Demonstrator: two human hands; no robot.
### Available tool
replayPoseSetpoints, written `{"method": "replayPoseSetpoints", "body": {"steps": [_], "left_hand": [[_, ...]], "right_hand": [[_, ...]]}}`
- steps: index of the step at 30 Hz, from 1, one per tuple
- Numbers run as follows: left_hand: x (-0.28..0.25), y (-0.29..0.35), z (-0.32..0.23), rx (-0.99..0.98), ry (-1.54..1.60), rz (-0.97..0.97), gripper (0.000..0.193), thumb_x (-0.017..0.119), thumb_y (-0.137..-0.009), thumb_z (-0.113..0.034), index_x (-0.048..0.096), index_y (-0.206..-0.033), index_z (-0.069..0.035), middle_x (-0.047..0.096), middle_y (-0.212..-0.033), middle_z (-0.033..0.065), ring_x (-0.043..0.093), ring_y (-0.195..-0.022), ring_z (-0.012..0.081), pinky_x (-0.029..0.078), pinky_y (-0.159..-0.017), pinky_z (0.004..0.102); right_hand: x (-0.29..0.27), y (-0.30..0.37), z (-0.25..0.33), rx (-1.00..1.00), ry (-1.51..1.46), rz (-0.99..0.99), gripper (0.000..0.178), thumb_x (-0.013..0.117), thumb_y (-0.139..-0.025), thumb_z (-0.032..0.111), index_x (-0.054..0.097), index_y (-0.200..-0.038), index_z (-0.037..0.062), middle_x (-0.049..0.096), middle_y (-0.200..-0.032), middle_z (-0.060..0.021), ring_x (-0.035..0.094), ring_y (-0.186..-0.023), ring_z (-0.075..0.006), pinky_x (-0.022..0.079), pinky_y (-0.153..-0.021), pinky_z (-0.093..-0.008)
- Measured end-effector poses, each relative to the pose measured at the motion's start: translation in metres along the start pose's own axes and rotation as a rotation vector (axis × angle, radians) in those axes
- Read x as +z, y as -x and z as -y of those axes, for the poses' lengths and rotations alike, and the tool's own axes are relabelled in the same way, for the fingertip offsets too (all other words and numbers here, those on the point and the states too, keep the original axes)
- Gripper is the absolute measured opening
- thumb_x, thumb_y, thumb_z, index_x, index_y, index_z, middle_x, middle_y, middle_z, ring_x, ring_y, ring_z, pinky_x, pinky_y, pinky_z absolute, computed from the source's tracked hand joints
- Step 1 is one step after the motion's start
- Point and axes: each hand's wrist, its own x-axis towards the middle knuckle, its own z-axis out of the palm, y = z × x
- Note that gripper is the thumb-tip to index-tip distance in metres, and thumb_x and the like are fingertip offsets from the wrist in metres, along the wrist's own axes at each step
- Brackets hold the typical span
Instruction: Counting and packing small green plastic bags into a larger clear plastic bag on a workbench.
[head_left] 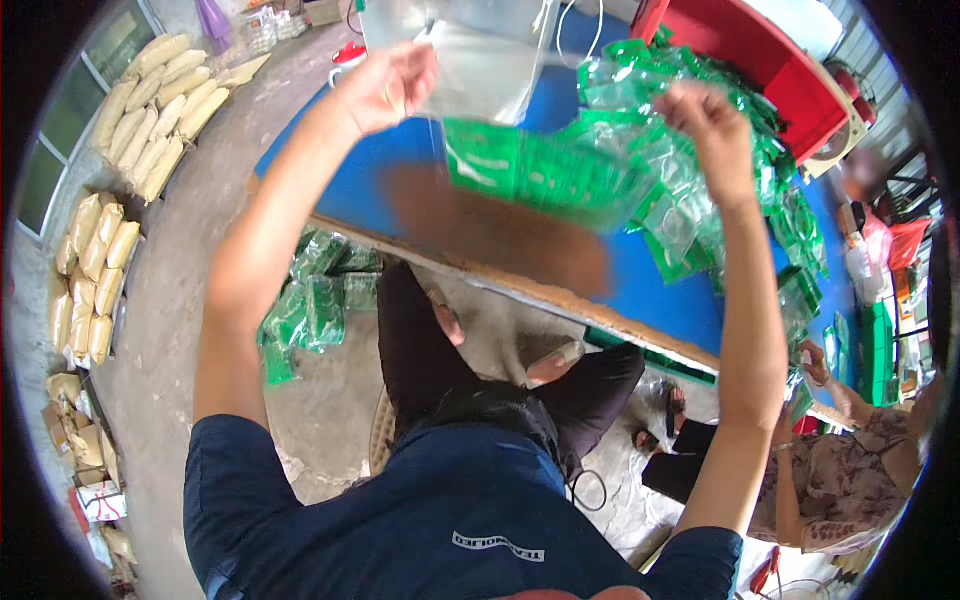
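Observation:
My left hand [390,88] is raised over the table's far left part, its fingers curled together beside a stack of clear plastic bags [480,75]. Whatever its fingertips pinch is hard to make out. Farther right, my right hand [708,130] hangs over a heap of green items in clear bags [690,185], blurred, its fingers bent inward. I cannot make out what is in them. Between and below both hands, a clear bag with green flat pieces [540,172] is smeared by motion above the blue table [345,165].
A red bin [745,60] stands behind the heap. More green bagged packs [315,305] lie on the floor by my left leg. A co-worker's hand [818,362] is at the table's right end. Filled tan sacks [160,115] are stacked along the left wall.

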Motion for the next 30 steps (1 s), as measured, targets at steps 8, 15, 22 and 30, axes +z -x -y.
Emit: {"method": "replayPoseSetpoints", "body": {"steps": [8, 15, 22, 30], "left_hand": [[0.034, 0.157, 0.065, -0.611, -1.155, 0.317, 0.015, 0.070, -0.090, -0.016, 0.069, -0.082, -0.003, 0.069, -0.081, 0.0068, 0.068, -0.078, 0.0185, 0.054, -0.067, 0.0310], [-0.017, 0.078, 0.125, 0.766, -1.597, 0.167, 0.017, 0.075, -0.081, -0.012, 0.073, -0.095, -0.004, 0.069, -0.098, 0.0093, 0.066, -0.093, 0.0290, 0.052, -0.082, 0.0384], [-0.001, 0.036, 0.129, 0.638, -1.670, 0.260, 0.023, 0.075, -0.082, -0.011, 0.071, -0.103, -0.003, 0.069, -0.112, 0.0125, 0.066, -0.105, 0.0300, 0.053, -0.090, 0.0393], [0.040, -0.020, 0.241, 0.657, -2.050, 0.354, 0.058, 0.048, -0.099, -0.044, 0.039, -0.151, -0.019, 0.025, -0.161, 0.0111, 0.021, -0.148, 0.0369, 0.012, -0.120, 0.0573]], "right_hand": [[-0.009, 0.117, 0.008, 0.304, -0.014, 0.755, 0.010, 0.069, -0.090, 0.011, 0.068, -0.097, 0.0039, 0.072, -0.094, -0.0068, 0.067, -0.092, -0.0167, 0.051, -0.089, -0.0340], [-0.028, 0.222, -0.031, 0.191, 0.622, 0.510, 0.033, 0.064, -0.082, -0.001, 0.063, -0.114, 0.0025, 0.064, -0.117, -0.0173, 0.059, -0.113, -0.0366, 0.047, -0.098, -0.0436], [-0.017, 0.253, -0.006, 0.214, 0.587, 0.338, 0.030, 0.067, -0.085, 0.009, 0.064, -0.114, 0.0008, 0.066, -0.112, -0.0217, 0.061, -0.105, -0.0410, 0.049, -0.092, -0.0460], [-0.154, 0.208, -0.027, 0.110, 1.046, -0.391, 0.063, 0.074, -0.073, 0.004, 0.052, -0.132, 0.0034, 0.057, -0.127, -0.0209, 0.052, -0.123, -0.0402, 0.041, -0.106, -0.0449]]}}
